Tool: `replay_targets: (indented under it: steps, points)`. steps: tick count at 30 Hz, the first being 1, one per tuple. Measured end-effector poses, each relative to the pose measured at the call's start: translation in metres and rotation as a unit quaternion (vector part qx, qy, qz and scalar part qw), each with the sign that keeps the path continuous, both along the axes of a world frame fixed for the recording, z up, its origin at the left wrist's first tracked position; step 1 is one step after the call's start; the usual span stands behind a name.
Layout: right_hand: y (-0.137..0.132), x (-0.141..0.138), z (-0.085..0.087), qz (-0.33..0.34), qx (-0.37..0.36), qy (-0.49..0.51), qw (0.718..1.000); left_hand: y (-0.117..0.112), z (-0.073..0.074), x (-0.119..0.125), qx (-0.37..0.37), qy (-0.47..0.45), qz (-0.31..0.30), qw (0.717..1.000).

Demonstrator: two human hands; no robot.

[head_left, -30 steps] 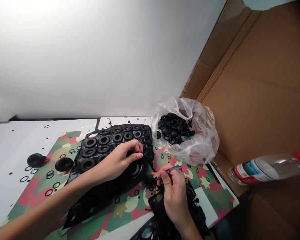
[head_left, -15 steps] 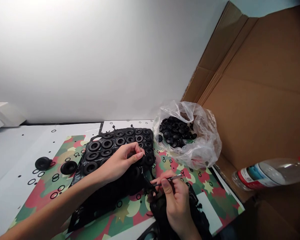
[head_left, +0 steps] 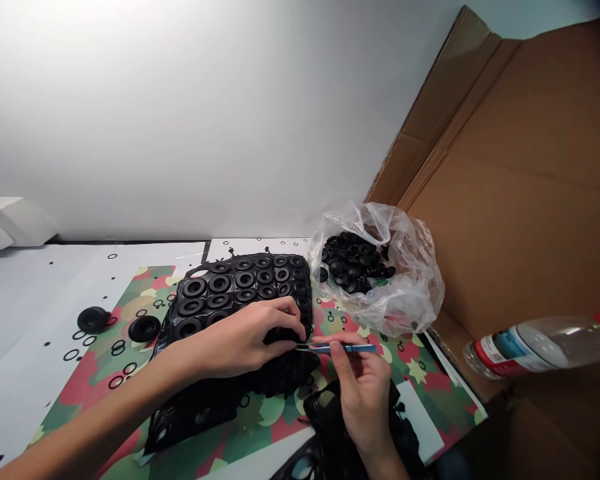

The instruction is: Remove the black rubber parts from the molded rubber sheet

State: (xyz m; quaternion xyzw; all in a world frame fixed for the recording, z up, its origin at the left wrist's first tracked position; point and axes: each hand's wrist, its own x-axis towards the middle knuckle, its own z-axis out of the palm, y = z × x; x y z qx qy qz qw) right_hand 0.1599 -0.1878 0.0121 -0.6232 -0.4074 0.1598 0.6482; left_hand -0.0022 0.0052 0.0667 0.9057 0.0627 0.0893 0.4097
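A black rubber sheet (head_left: 200,303) moulded with rows of round ring-shaped parts lies on the patterned mat. My left hand (head_left: 260,333) reaches across it, its fingers curled and pinching the sheet near its right side; the exact grip is partly hidden. In my right hand (head_left: 363,377) is a pair of blue tweezers (head_left: 350,348), pointing left. Their thin metal tips meet my left thumb and fingertips at the rubber. Under my right wrist lies a heap of black rubber scrap (head_left: 325,420) with holes in it.
A clear plastic bag (head_left: 410,287) holding many small black round parts stands behind my right hand. Two loose black rubber rings (head_left: 144,328) lie at the left. Thin black rings dot the camouflage-coloured mat (head_left: 270,427). A cardboard box (head_left: 520,167) and a plastic bottle (head_left: 540,347) are at the right.
My left hand has moved slightly right and down. My right hand has turned the tweezers from pointing up-right to lying level, tips now at my left fingertips. The sheet's near edge has shifted.
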Motion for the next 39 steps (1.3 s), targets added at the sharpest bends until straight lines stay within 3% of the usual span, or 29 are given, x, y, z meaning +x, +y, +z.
replay_targets:
  steps: [9, 14, 20, 29, 33, 39]
  points:
    - [0.000, -0.002, -0.005, 0.021, -0.053, 0.004, 0.998, 0.002, -0.002, 0.001, -0.016, -0.001, 0.021, 1.000]
    - [-0.001, -0.004, -0.001, 0.030, -0.068, -0.011, 0.997, 0.004, -0.007, 0.003, -0.051, -0.015, 0.062, 0.997]
    - [0.004, -0.005, 0.002, 0.068, -0.091, 0.039, 0.993, 0.018, -0.020, 0.004, -0.172, -0.021, 0.129, 0.976]
    - [0.007, -0.001, -0.002, 0.032, -0.103, 0.034, 0.994, 0.025, -0.023, 0.001, -0.318, -0.037, 0.139, 0.937]
    - [0.007, -0.001, -0.005, 0.010, -0.092, 0.029, 0.995, 0.022, -0.021, 0.003, -0.298, -0.043, 0.147, 0.942]
    - [0.008, -0.002, -0.008, -0.002, -0.085, 0.030, 0.996, 0.009, -0.017, 0.009, -0.192, -0.108, 0.215, 0.951]
